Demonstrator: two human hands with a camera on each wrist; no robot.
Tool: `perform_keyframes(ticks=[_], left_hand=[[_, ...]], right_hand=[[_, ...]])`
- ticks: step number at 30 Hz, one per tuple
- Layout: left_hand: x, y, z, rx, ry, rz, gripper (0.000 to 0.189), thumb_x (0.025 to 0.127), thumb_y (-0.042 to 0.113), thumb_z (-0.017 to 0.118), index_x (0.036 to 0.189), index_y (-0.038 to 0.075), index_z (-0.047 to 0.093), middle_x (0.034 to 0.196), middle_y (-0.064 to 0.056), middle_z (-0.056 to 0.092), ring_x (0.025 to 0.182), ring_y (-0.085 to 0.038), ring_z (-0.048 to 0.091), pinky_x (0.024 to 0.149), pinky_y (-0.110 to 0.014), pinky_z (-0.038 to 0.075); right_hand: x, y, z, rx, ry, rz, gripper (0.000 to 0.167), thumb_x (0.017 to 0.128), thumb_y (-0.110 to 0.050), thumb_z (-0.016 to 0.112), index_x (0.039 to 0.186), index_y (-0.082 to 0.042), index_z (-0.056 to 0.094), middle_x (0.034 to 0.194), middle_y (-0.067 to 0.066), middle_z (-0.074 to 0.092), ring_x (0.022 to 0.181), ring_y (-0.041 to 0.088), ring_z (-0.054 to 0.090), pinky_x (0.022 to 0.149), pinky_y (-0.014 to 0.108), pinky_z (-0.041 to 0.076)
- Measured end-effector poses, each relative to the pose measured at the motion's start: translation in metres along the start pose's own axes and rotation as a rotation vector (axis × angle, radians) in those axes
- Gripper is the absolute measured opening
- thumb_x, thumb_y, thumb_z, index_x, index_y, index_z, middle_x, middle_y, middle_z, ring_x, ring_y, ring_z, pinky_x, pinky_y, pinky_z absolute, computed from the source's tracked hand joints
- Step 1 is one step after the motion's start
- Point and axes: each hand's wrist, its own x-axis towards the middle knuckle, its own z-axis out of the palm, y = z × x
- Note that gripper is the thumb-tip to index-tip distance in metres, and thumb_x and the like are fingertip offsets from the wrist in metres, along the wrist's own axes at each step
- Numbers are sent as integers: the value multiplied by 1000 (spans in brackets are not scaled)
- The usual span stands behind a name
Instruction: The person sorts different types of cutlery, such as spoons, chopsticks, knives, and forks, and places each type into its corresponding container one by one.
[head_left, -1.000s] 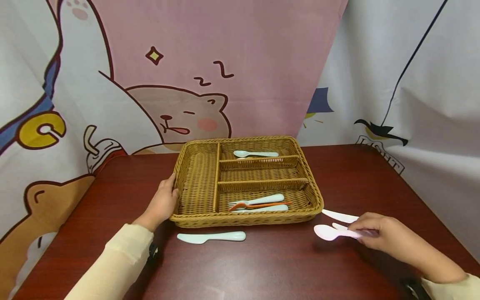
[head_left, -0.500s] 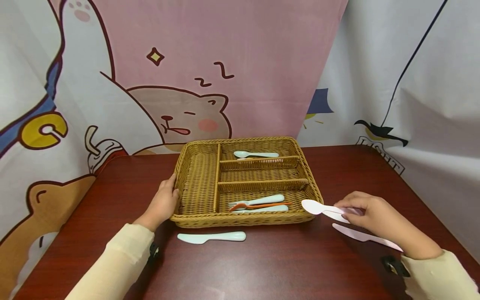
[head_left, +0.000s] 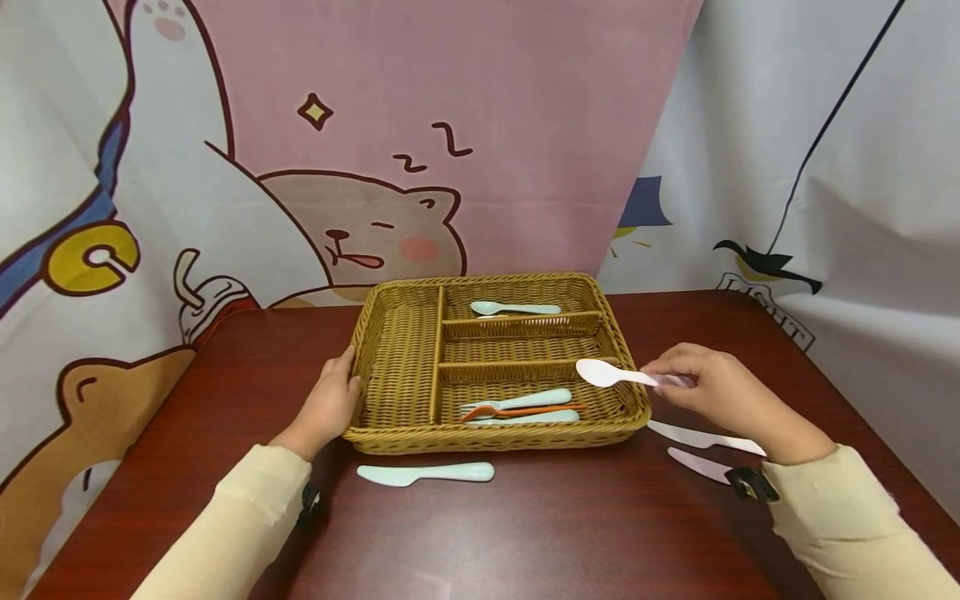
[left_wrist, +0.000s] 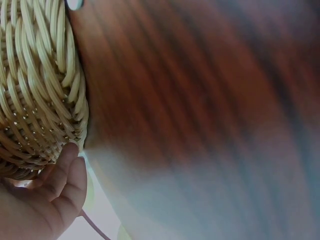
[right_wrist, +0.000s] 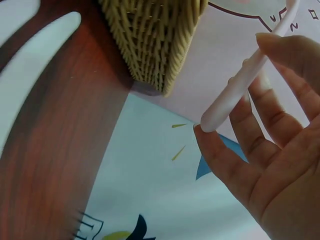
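Note:
My right hand (head_left: 716, 387) pinches a pale pink spoon (head_left: 596, 372) by its handle, thumb on one side and fingertips on the other. The spoon's bowl points left and overlaps the right part of the wicker cutlery basket (head_left: 495, 437) in the head view. In the right wrist view the handle (right_wrist: 235, 95) runs between thumb and fingers, its end at a fingertip. My left hand (head_left: 328, 406) rests against the basket's outer left wall, fingers extended along the weave. Inside the front compartment lie a mint fork (head_left: 551, 397), an orange fork (head_left: 536, 409) and another mint handle (head_left: 555, 417).
A mint spoon (head_left: 517, 308) lies in the back compartment. On the table before the basket is a mint knife (head_left: 423, 473). To the right, a white knife (head_left: 697, 436) and a pinkish knife (head_left: 697, 464) lie partly under my right forearm. Printed cloth (head_left: 547, 125) hangs behind the table.
My right hand has lifted the pink spoon and carried it left and farther back, over the basket's right edge. The knives beneath are now more exposed. My left hand stays at the basket.

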Motion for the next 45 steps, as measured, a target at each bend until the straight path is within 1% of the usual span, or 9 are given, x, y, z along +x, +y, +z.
perform_keyframes(ticks=[6,7,11,16,19,27,35,40,45], left_hand=[[0,1,-1,10,-5,3,57,105,12,32,153,-4,5,148,-31,22,136,-43,31,108,-56,30],[-1,1,-1,10,-8,2,57,106,12,32,154,-3,5,148,-31,21,136,-43,31,108,-56,30],[0,0,-1,8,-14,-2,57,106,13,31,154,-3,5,149,-30,21,136,-43,31,107,-56,31],[0,0,-1,8,-9,-1,57,106,13,31,154,-3,5,149,-30,21,136,-43,31,107,-56,31],[1,-1,-1,6,-12,-8,57,106,13,31,154,-2,5,149,-30,21,136,-43,31,107,-56,31],[-1,0,-1,12,-11,-4,57,106,12,31,153,-4,5,148,-31,21,135,-44,32,107,-56,31],[0,-1,0,16,-7,-4,57,106,13,31,154,-3,6,148,-31,22,135,-44,31,108,-56,31],[1,1,0,13,-5,-9,57,106,13,32,154,-3,6,148,-30,22,136,-43,32,108,-55,31],[1,1,0,15,-9,-15,57,106,13,32,154,-2,5,149,-29,22,136,-43,31,108,-55,31]], right_hand=[[24,-3,-1,-14,18,-29,20,79,1,76,97,-7,77,92,1,67,74,12,57,61,29,50],[28,-4,-1,-23,26,-36,19,80,0,75,97,-8,77,92,1,67,78,13,58,64,30,50],[43,-7,-1,-20,33,-21,17,83,-2,73,99,-7,77,94,4,68,83,18,60,70,39,51],[61,-8,-2,-23,26,6,16,87,-5,70,102,-4,75,99,11,67,87,25,62,74,46,50],[71,-8,-3,-33,18,26,18,88,-6,67,105,-3,74,102,15,67,89,29,61,76,46,49],[96,-8,0,-78,-19,65,23,92,-12,64,111,-4,72,103,16,65,89,33,60,77,49,47],[120,-8,7,-90,-78,107,27,94,-11,60,118,-2,69,114,23,62,96,37,60,82,52,47],[130,-7,11,-81,-110,140,27,95,-11,59,119,-2,68,117,22,60,100,38,59,84,53,47],[140,-7,17,-88,-109,154,28,95,-11,59,120,-3,68,119,21,60,104,39,58,87,55,46]])
